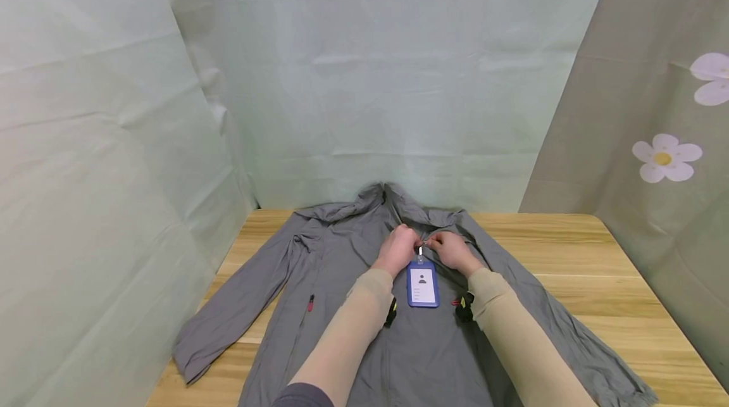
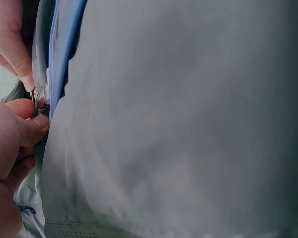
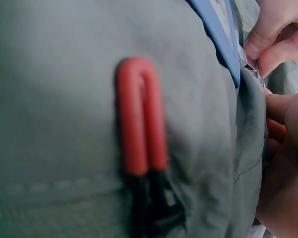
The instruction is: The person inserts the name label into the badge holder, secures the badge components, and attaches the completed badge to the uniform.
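A grey jacket (image 1: 353, 268) lies spread front up. On its chest is a blue badge holder (image 1: 423, 301) with a white card, topped by a clear strap and a small metal clip (image 1: 420, 251). My left hand (image 1: 397, 250) pinches the clip between thumb and index finger, seen closely in the left wrist view. From the other side, my right hand (image 1: 454, 250) pinches the jacket fabric beside the clip, its fingertips almost meeting the left ones. A raised fold of jacket partly hides the right fingers in the right wrist view. Whether the clip's jaws grip cloth I cannot tell.
Red zipper pulls, one at the left pocket (image 1: 310, 303) and another large in the right wrist view (image 3: 139, 116), sit on the jacket. Beneath lies a wooden table (image 1: 569, 255). Pale cloth curtains (image 1: 398, 78) hang behind and at both sides.
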`<state>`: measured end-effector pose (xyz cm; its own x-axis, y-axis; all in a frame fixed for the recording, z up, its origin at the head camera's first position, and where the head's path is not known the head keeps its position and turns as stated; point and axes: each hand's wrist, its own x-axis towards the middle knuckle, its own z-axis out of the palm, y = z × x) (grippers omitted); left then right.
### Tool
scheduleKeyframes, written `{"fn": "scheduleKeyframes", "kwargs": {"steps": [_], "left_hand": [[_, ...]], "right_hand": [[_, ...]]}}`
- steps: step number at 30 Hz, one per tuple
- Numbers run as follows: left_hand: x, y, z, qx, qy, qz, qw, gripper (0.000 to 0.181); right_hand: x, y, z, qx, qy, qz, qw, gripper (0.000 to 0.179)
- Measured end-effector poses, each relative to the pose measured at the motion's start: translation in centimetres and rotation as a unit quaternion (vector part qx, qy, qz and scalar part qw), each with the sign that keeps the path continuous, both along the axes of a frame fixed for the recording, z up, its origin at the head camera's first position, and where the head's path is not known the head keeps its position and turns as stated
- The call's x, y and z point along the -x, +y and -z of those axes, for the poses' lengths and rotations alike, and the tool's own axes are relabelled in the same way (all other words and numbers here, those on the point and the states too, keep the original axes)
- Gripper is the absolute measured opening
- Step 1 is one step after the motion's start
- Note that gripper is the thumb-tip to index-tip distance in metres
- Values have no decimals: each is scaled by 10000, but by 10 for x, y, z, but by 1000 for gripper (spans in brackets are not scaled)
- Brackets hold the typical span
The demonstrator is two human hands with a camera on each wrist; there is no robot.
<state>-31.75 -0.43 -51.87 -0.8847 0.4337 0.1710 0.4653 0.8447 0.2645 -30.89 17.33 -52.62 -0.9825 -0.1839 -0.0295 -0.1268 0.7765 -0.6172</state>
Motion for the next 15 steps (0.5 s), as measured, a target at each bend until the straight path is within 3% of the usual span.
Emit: {"fn": "scheduleKeyframes", "kwargs": {"steps": [7, 12, 15], "left_hand": [[0, -2, 1, -178, -11, -48, 9998, 24], [3, -10, 5, -693, 82, 223, 9973, 18], [4, -20, 1, -1061, 54, 341, 9938, 25]], "right_hand": [[0, -3, 2, 105, -42, 109, 9999, 24], [-4, -1, 2, 309, 20, 206, 9993, 24], [-6, 4, -1, 341, 158, 112, 9992, 27]]}}
